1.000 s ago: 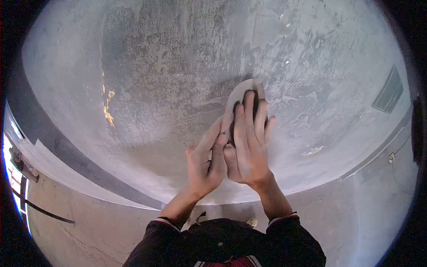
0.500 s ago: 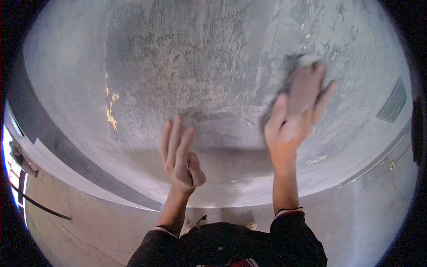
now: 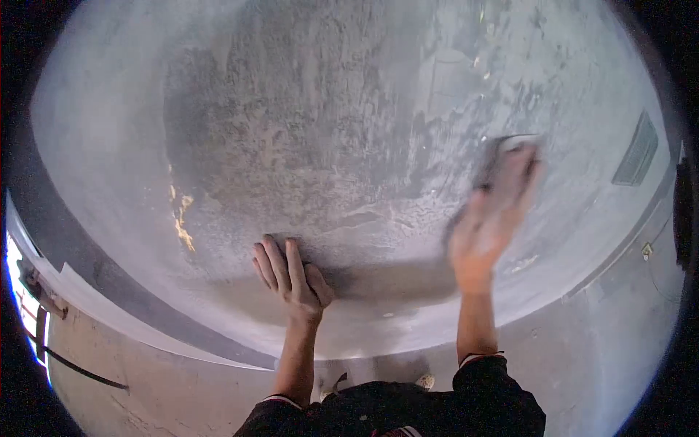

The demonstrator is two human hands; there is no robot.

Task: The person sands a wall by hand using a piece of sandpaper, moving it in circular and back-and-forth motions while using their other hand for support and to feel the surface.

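Note:
A grey, patchy plastered wall (image 3: 313, 146) fills most of the head view. My left hand (image 3: 293, 280) rests on its lower middle part, fingers stretched out and somewhat apart, with nothing in it. To the right, my right hand (image 3: 484, 237) is held up against the wall, smeared by motion. It grips a flat, brownish-grey sanding block (image 3: 504, 171) with a pale far end, pressed to the plaster. Because of the blur, I cannot make out the block's exact edges or every finger.
Yellowish bare spots (image 3: 182, 222) mark the wall at the left. A vent grille (image 3: 636, 149) is set into it at the right, with a small socket (image 3: 647, 251) below. A dark hose or cable (image 3: 84, 370) lies on the floor (image 3: 182, 397) at the lower left.
My right hand has moved down the wall with the sanding block. My left hand has gone lower, from lifted with bent fingers to flat on the wall. The view has shifted slightly.

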